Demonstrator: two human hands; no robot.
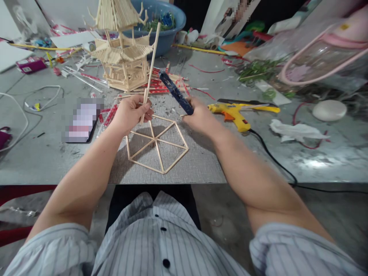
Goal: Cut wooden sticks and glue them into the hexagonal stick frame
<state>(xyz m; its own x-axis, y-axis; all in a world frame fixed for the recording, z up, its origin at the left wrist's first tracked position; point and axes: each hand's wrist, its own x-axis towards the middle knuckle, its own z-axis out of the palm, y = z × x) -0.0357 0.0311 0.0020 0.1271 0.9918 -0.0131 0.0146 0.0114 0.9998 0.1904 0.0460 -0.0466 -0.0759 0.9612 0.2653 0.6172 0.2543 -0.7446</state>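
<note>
My left hand [133,111] pinches thin wooden sticks [152,61] that stand upright, tilted a little to the right. My right hand [201,117] is closed round a dark blue, bar-shaped hand tool [176,92] with worn paint; its exact kind is unclear. The tool points up and left toward the sticks, apart from them. Flat on the table below and between both hands lies a hexagonal stick frame [176,161] with spokes meeting in its middle. Behind my left hand stands a tiered pagoda model [124,57] built of similar sticks.
A yellow glue gun [234,114] with a black cord lies right of my right hand. Left of my left arm is a phone [83,120]. Farther back are red-wrapped sticks [158,86] and a blue basin [169,34]. A pink-rimmed clear container [324,57] stands at right.
</note>
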